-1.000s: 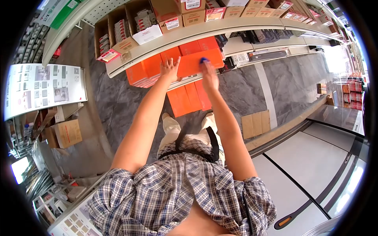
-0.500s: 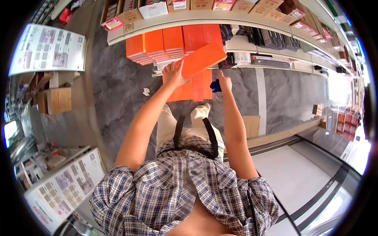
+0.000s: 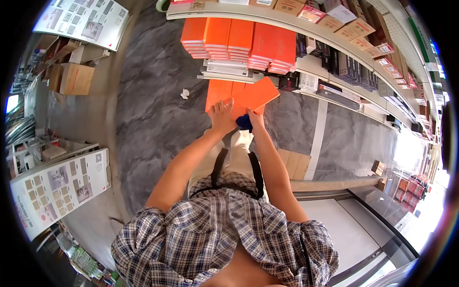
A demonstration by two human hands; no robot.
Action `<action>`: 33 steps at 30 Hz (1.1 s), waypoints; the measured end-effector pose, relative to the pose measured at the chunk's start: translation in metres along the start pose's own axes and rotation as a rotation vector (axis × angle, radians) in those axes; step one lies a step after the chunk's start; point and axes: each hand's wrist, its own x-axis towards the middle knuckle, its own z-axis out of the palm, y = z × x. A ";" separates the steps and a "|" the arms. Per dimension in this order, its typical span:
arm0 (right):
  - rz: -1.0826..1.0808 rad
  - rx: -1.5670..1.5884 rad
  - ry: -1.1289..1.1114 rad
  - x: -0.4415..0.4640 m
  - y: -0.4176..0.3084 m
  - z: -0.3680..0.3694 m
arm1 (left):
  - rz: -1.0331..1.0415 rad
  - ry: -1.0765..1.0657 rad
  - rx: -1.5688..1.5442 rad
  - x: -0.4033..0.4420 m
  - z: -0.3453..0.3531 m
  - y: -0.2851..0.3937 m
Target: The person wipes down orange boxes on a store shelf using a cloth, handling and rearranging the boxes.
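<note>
A long, flat orange box [image 3: 258, 94] is held tilted in front of me. My left hand [image 3: 222, 116] grips its left end, fingers over the top. At its near edge is my right hand [image 3: 256, 118], closed round a dark blue cloth [image 3: 244, 123], with its fingers against the box. Beneath the held box lie more orange boxes [image 3: 219, 90], partly hidden by it and by my left hand. Stacks of similar orange boxes [image 3: 240, 36] stand on the lower shelf just beyond.
The upper shelf [image 3: 229, 8] carries cardboard cartons [image 3: 289, 6]. Dark slim boxes [image 3: 351, 69] fill the lower shelf to the right. A crumpled white scrap [image 3: 184, 93] lies on the grey floor. Display boards [image 3: 62, 186] stand left, a glass-topped case [image 3: 334, 229] right.
The held orange box has come down and nearer to me. My right hand, with the blue cloth, has moved left from beside the box to its near edge. The view has shifted.
</note>
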 end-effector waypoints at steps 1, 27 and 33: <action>-0.030 0.046 0.009 -0.006 0.008 0.016 | -0.009 0.041 0.016 -0.006 0.000 -0.008; -0.274 -0.783 -0.022 0.118 0.183 0.073 | -0.835 -0.247 -0.034 -0.038 0.206 -0.136; -0.290 -0.762 -0.046 0.233 0.259 0.096 | -0.892 -0.119 -0.064 -0.002 0.334 -0.184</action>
